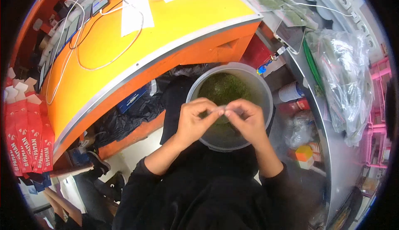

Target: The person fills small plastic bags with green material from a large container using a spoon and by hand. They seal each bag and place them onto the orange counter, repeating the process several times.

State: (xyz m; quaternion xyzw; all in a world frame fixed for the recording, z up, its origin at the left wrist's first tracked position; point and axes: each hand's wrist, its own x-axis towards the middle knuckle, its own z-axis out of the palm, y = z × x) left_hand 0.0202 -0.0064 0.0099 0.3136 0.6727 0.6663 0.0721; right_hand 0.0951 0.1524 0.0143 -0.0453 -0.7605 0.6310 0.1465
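Observation:
My left hand and my right hand meet over a round translucent plastic bucket. Thumb and fingers of both are pinched together at the tips, almost touching. Between them is a thin, greyish, see-through thing that looks like the edge of a small plastic bag; most of it is hidden or too faint to make out. Dried green crumbled herb lies in the bottom of the bucket, which stands in front of my body.
A yellow-topped counter with white cables and papers curves along the left and front. Clear plastic bags lie on a metal surface at right, and flat bags of green herb behind. Red packets stand far left; another person's arm shows lower left.

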